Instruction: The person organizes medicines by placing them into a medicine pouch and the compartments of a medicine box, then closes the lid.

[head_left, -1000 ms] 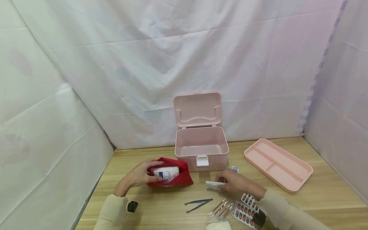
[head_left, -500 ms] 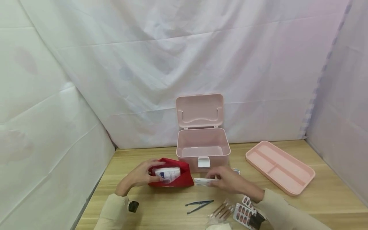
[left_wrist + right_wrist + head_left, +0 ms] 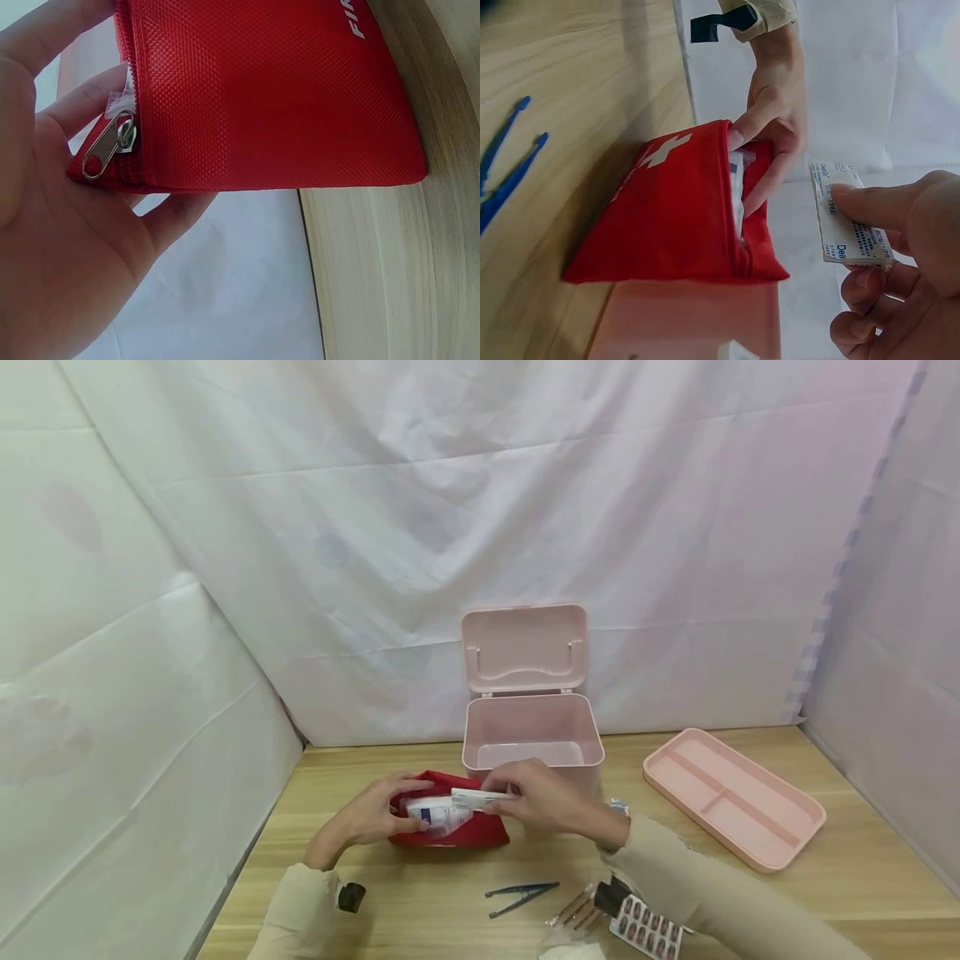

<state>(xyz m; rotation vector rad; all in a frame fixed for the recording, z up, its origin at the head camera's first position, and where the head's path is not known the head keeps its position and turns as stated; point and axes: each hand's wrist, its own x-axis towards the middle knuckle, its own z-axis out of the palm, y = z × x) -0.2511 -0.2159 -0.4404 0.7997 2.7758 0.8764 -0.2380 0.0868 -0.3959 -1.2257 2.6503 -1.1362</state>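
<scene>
- Red pouch (image 3: 679,217) stands near the front left corner of the pink box (image 3: 534,753), seemingly resting on the table (image 3: 420,918); whether it touches the box is hard to tell.
- Left hand (image 3: 367,817) grips the pouch's mouth, thumb at the front edge and fingers toward the back, probably to hold the zipped rim wide and steady.
- Right hand (image 3: 534,795) pinches a small flat white packet (image 3: 844,238) between thumb and fingers by one end, which leaves its far end free, just above the pouch mouth.
- Inside the pouch, a white package (image 3: 438,815) in clear wrap fills much of the mouth, and that bulk likely helps the soft walls stand apart.
- The pouch is coarse woven fabric with a printed white cross (image 3: 664,152); its metal zipper pull (image 3: 109,144) hangs at the corner by the left palm.
- The held packet looks like paper, thin and rectangular, with blue print.
- Smooth rigid plastic makes up the box and the divided tray (image 3: 750,822), laid apart at the right.
- Nearer the person lie V-shaped blue tweezers (image 3: 511,182), slim swabs (image 3: 576,907) and foil blister packs (image 3: 647,928) with dark oval domes, perhaps spread out for easy picking.
</scene>
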